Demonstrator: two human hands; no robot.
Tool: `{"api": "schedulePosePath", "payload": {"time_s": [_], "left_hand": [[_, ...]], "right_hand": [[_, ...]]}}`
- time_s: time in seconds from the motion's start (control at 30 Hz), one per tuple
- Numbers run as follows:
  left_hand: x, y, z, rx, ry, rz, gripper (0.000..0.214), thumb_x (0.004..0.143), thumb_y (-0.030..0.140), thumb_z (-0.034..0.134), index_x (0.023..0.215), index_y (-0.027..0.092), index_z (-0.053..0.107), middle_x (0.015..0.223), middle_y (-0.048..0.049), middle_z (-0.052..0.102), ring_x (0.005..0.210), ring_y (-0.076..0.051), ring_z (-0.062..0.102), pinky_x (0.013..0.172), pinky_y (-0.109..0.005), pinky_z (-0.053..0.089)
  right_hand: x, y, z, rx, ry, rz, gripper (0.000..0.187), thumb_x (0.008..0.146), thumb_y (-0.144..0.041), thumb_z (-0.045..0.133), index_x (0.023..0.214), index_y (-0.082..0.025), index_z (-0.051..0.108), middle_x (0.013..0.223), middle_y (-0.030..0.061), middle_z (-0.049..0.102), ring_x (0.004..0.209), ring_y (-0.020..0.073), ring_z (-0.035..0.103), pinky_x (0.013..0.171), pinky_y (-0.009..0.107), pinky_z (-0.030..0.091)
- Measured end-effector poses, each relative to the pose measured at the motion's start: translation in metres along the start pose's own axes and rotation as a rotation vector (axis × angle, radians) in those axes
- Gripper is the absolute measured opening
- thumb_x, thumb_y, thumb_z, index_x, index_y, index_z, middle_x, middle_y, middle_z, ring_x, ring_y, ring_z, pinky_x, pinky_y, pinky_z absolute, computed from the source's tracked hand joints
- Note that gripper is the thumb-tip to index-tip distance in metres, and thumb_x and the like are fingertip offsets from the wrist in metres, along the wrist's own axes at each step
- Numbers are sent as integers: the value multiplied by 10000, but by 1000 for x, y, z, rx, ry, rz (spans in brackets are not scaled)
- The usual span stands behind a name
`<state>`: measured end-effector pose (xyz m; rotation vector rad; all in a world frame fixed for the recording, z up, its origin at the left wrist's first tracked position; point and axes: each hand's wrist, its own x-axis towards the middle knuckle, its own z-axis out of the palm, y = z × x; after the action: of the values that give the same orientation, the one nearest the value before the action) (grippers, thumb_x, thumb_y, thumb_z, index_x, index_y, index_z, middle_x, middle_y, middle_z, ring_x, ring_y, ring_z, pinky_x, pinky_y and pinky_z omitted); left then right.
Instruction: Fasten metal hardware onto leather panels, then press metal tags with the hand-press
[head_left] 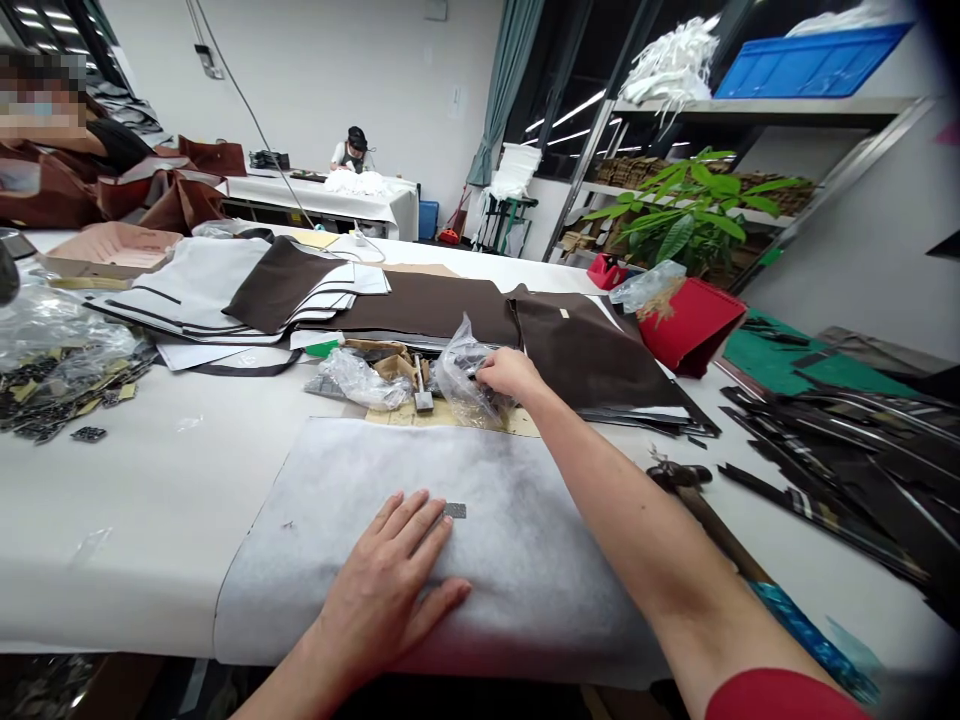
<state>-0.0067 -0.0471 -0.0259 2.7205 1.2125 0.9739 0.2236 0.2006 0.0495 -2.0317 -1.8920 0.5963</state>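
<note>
My left hand (pixel 397 575) lies flat on a pale grey-white sheet (pixel 330 490), fingers spread. Just past its fingertips a small dark grey rectangular piece (pixel 455 510) sits on that sheet. My right hand (pixel 511 375) reaches to a clear plastic bag (pixel 466 372) beyond the sheet's far edge, its fingers bent at the bag's opening. What those fingers hold, if anything, is hidden. Left of that bag stands a small metal tool with a square block end (pixel 423 400), beside another crumpled clear bag (pixel 371 378).
Stacked dark brown panels (pixel 442 305) lie across the table behind the bags. A hammer (pixel 697 500) rests beside my right forearm, with black strips (pixel 840 470) farther right. Small metal parts (pixel 67 390) are heaped at left. Two other people sit in the background.
</note>
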Motion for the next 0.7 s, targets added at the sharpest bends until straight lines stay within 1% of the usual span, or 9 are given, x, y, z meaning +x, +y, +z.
{"api": "schedulePosePath", "payload": {"time_s": [0.1, 0.2, 0.33, 0.43, 0.5, 0.53, 0.6, 0.67, 0.7], "left_hand": [[-1, 0, 1, 12, 13, 7, 461, 979, 497, 580, 1269, 154, 683, 1384, -125, 663, 1307, -340, 607, 1097, -561, 534], [-1, 0, 0, 20, -4, 2, 468, 979, 506, 581, 1273, 155, 680, 1387, -134, 659, 1310, -332, 605, 1114, -549, 520], [0, 1, -3, 20, -44, -4, 472, 973, 506, 594, 1283, 159, 668, 1402, -139, 645, 1313, -331, 600, 1133, -546, 499], [0, 0, -4, 19, -65, 7, 485, 982, 499, 583, 1298, 138, 655, 1408, -153, 636, 1315, -343, 593, 1133, -563, 489], [-1, -1, -3, 16, -77, 15, 499, 989, 495, 576, 1309, 120, 646, 1407, -164, 633, 1326, -348, 581, 1142, -568, 475], [-1, -1, -3, 14, -84, 18, 504, 990, 493, 575, 1317, 116, 642, 1409, -168, 630, 1337, -349, 571, 1150, -568, 465], [-2, -2, -3, 8, -94, 18, 515, 989, 495, 578, 1335, 117, 632, 1417, -174, 623, 1360, -349, 549, 1166, -567, 445], [-3, -3, -2, 1, -104, 10, 529, 988, 502, 579, 1354, 122, 621, 1427, -177, 613, 1374, -348, 535, 1178, -567, 429], [-3, -3, -2, -1, -108, 7, 538, 988, 506, 578, 1363, 122, 615, 1432, -178, 610, 1377, -348, 532, 1181, -566, 424]], "right_hand": [[-11, 6, -4, 285, 10, -20, 235, 820, -295, 712, 979, -138, 787, 833, 97, 742, 712, 182, 688, 614, 251, 529], [-29, 14, -11, 524, 0, -62, 316, 906, -362, 655, 1141, -166, 735, 1007, 91, 744, 754, 133, 687, 684, 247, 576], [-66, 19, -16, 844, -103, -128, 387, 787, -416, 815, 1092, -189, 747, 947, 48, 720, 731, 115, 654, 705, 265, 580], [-102, 18, -9, 984, -258, -212, 507, 752, -378, 848, 1218, -227, 716, 879, -5, 678, 690, 97, 612, 665, 258, 561], [-126, 16, 3, 883, -304, -268, 492, 800, -379, 801, 1248, -207, 695, 839, -10, 664, 666, 106, 602, 632, 262, 554], [-138, 15, 11, 799, -285, -300, 448, 821, -380, 779, 1218, -185, 702, 822, -2, 670, 656, 115, 605, 620, 266, 548], [-161, 14, 28, 561, -163, -399, 295, 864, -346, 737, 1100, -169, 734, 834, 27, 704, 685, 141, 632, 652, 285, 546], [-180, 15, 43, 272, -9, -544, 150, 915, -275, 682, 1009, -186, 758, 903, 52, 734, 790, 174, 665, 753, 314, 545], [-188, 16, 49, 148, 43, -617, 136, 940, -245, 651, 988, -194, 768, 938, 60, 739, 848, 187, 671, 801, 326, 538]]}}
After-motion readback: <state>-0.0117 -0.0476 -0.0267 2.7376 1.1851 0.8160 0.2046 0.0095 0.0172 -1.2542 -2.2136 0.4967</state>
